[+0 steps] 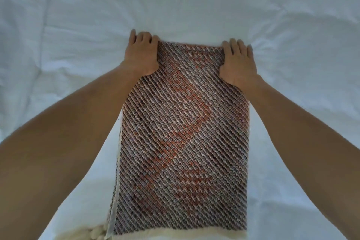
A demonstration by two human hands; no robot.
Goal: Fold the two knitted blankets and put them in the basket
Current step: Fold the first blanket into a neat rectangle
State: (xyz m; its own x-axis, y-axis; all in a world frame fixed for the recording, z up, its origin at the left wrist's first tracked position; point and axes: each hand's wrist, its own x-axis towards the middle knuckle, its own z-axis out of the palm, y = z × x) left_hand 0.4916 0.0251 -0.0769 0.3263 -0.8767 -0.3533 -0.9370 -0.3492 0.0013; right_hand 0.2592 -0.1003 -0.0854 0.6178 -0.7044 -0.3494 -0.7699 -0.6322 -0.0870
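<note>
Fingers (pixel 145 37) at far corners of blanket (pixel 181 132), perhaps gripping

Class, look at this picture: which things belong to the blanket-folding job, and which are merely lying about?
Belong to the job: knitted blanket; left hand and right hand, one at each far corner.
Merely there: white bedcover underneath. No basket is in view.

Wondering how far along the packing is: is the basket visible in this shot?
No, only the knitted blanket, the left hand and right hand at its far corners, and white bedding show.
</note>
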